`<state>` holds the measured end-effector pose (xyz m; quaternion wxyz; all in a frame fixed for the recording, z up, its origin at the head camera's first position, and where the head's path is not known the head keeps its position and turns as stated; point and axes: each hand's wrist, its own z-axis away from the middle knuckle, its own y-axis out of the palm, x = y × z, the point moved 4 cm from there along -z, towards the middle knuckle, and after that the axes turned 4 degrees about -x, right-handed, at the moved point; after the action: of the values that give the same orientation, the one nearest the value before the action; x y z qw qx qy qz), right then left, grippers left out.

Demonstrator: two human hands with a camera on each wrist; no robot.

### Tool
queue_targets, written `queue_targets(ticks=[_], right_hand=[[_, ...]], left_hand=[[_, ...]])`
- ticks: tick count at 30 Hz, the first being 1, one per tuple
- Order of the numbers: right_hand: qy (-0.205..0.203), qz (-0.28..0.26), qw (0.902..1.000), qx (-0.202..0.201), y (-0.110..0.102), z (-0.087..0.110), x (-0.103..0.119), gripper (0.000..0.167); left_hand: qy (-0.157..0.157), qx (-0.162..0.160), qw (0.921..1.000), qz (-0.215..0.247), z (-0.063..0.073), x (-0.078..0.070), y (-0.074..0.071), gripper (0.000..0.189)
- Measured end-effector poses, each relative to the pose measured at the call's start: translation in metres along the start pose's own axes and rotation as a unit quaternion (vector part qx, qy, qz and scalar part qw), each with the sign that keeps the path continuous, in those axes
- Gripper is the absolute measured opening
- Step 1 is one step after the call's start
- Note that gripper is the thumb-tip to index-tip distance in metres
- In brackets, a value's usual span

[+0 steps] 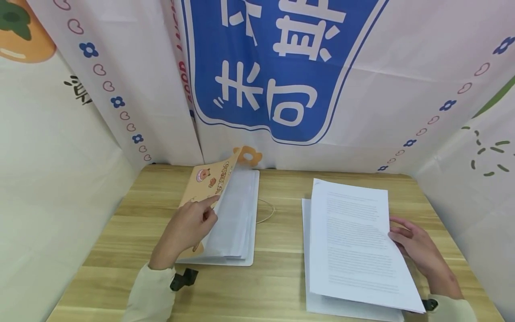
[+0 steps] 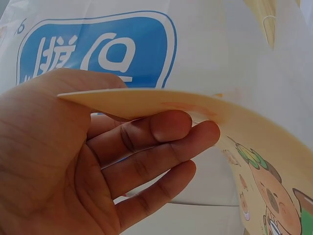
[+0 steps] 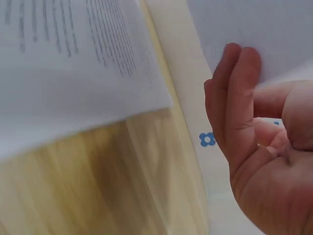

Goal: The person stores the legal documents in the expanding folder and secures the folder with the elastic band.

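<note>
Wood-grain table (image 1: 283, 264), white printed cloth walls (image 1: 386, 103)

The bench (image 1: 281, 250) looks like smooth wood with a soft shine. On the bench, the folder (image 1: 203, 181) has a thin, smooth, bendy cover; card or plastic, I can't tell. The printed sheets (image 1: 354, 241) on the bench are plain, matt paper. Behind the bench hangs a creased, matt curtain (image 1: 370, 116) that looks like cloth.

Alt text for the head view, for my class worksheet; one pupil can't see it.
A person's left hand holds open the illustrated cover of a folder on a wooden table, while the right hand holds the right edge of a printed sheet.
</note>
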<state>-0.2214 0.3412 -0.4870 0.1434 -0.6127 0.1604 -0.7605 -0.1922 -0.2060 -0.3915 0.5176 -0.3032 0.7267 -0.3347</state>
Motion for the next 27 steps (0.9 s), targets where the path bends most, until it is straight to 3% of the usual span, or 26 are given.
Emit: queue_targets(ticks=[6, 27], right_hand=[[-0.009, -0.043, 0.999, 0.008, 0.016, -0.005, 0.009, 0.054], [-0.018, 0.007, 0.9997, 0.016, 0.087, -0.036, 0.039, 0.049]], left_hand=[[0.0, 0.0, 1.0, -0.003, -0.001, -0.001, 0.001, 0.044], [-0.006, 0.002, 1.0, -0.005, -0.001, -0.001, 0.002, 0.045]])
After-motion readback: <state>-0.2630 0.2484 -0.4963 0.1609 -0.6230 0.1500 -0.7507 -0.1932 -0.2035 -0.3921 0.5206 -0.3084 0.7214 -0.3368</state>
